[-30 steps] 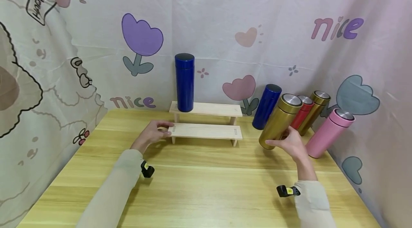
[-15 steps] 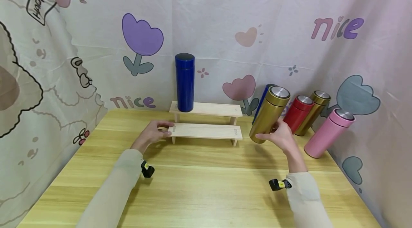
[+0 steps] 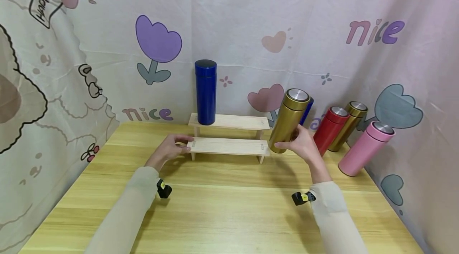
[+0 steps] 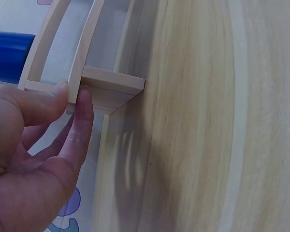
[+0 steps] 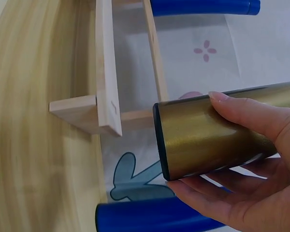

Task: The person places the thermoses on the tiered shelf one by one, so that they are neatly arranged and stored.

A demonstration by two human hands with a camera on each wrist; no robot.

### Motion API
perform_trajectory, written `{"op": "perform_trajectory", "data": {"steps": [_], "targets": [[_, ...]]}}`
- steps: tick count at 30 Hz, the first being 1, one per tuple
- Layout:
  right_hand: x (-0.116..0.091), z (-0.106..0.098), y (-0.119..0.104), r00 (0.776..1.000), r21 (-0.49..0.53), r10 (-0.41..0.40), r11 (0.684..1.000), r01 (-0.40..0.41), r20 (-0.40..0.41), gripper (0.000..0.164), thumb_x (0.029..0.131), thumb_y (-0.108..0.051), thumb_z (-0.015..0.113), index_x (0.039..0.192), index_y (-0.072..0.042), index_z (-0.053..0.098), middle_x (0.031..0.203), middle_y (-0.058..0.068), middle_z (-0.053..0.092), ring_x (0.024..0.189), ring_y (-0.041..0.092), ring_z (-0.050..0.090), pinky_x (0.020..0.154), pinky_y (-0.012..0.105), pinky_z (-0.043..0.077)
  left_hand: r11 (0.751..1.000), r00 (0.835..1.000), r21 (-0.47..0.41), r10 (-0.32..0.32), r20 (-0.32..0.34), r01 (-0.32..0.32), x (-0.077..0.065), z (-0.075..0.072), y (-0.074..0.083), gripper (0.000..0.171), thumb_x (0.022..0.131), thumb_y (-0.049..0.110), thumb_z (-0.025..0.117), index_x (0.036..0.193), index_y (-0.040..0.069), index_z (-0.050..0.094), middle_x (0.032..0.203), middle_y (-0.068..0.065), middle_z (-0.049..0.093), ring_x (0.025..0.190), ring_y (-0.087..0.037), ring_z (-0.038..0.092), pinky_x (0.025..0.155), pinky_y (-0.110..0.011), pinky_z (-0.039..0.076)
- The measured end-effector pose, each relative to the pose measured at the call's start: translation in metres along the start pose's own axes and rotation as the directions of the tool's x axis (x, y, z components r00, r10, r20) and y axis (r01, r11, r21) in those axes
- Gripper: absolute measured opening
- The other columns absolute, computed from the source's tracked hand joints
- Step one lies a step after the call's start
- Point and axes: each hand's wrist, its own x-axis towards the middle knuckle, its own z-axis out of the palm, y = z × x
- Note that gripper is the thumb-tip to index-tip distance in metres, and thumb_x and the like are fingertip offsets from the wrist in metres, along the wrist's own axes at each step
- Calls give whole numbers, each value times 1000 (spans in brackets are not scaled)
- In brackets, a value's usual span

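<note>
A patterned cloth (image 3: pixel 229 6) is hung behind the desk (image 3: pixel 229 214), by which everything else is carried. At the back of the desk a two-tier wooden stand (image 3: pixel 227 146) is placed, and a blue bottle (image 3: pixel 206 96) is borne upright on the left part of its upper tier (image 3: pixel 240 121).

To the right of the stand, a gold bottle (image 3: pixel 288 118) is held off the desk, its base just beside the right end of the lower tier; no contact between them can be made out. A second blue bottle (image 3: pixel 307 111) is partly hidden behind it. Farther right, a red bottle (image 3: pixel 331 126), another gold bottle (image 3: pixel 345 132) and a pink bottle (image 3: pixel 365 152) are grouped on the desk.

Of the hands, the right hand (image 3: pixel 302 145) is wrapped around the lower part of the held bottle, thumb on one side and fingers on the other. By the left hand (image 3: pixel 171 149) the left end of the lower tier is pinched, apparently for steadying.

The step in hand is judged to be a transfer of that bottle to the stand. Next, a shift leftward over a tier seems called for, with the base cleared of the board's edge and lowered flat; which tier is meant cannot be told.
</note>
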Motion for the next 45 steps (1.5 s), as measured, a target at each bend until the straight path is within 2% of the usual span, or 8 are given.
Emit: {"op": "perform_trajectory", "data": {"steps": [7, 16, 24, 33, 45], "targets": [[8, 3, -12, 1000, 24, 1, 1000, -1, 16, 78, 77, -20, 91, 140, -2, 50, 135, 24, 64, 120, 40, 64, 105, 55, 55, 1000, 1000, -4, 12, 9, -12, -1, -1, -1, 42, 92, -2, 71, 134, 1, 66, 138, -27, 60, 106, -28, 68, 84, -26, 60], [16, 7, -28, 1000, 2, -3, 1000, 3, 8, 79, 76, -22, 92, 140, -5, 51, 135, 22, 65, 120, 39, 65, 103, 53, 56, 1000, 1000, 14, -1, 0, 1, -1, 0, -1, 40, 94, 0, 69, 134, 3, 66, 140, -25, 60, 110, -28, 67, 90, -27, 59], [24, 14, -37, 1000, 2, -5, 1000, 5, 9, 78, 75, -23, 92, 138, -3, 51, 129, 23, 67, 114, 37, 66, 92, 46, 60, 1000, 1000, 23, 1, -3, -1, 0, 0, -1, 40, 95, 0, 69, 134, 4, 67, 140, -24, 60, 111, -28, 66, 94, -30, 59], [32, 23, -47, 1000, 11, -10, 1000, 10, 11, 79, 74, -24, 93, 139, -5, 51, 129, 21, 67, 115, 36, 66, 97, 49, 58, 1000, 1000, 11, -24, 20, 24, 0, 0, 0, 40, 96, 2, 69, 136, 6, 66, 141, -23, 60, 109, -26, 67, 91, -28, 59], [46, 33, -56, 999, 15, -32, 999, 32, 9, 87, 75, -22, 91, 146, -5, 43, 135, 21, 62, 122, 37, 64, 97, 50, 59, 1000, 1000, 11, -17, 13, 17, 0, 1, 1, 41, 95, 1, 69, 136, 5, 66, 141, -24, 59, 108, -26, 67, 90, -27, 59]]}}
